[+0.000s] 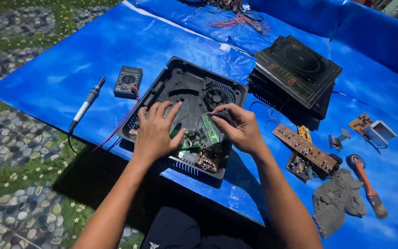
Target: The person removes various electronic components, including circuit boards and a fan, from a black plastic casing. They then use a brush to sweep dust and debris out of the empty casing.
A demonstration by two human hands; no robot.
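Note:
An opened black appliance base (180, 80) with a round fan (216, 97) lies on a blue tarp (70, 69). A green circuit board (194, 138) sits in its near part. My left hand (155, 129) rests flat on the board's left side, fingers spread. My right hand (238, 127) pinches thin metal tweezers (217, 113) whose tip reaches toward a small green strip (210, 129) on the board.
A multimeter (128, 80) with red leads and a soldering iron (86, 103) lie left of the base. Stacked black cooktop tops (295, 69) sit behind right. Loose brown circuit boards (306, 148), a grey rag (336, 199), an orange-handled brush (368, 186) and small parts lie right. Tangled wires (240, 20) lie far back.

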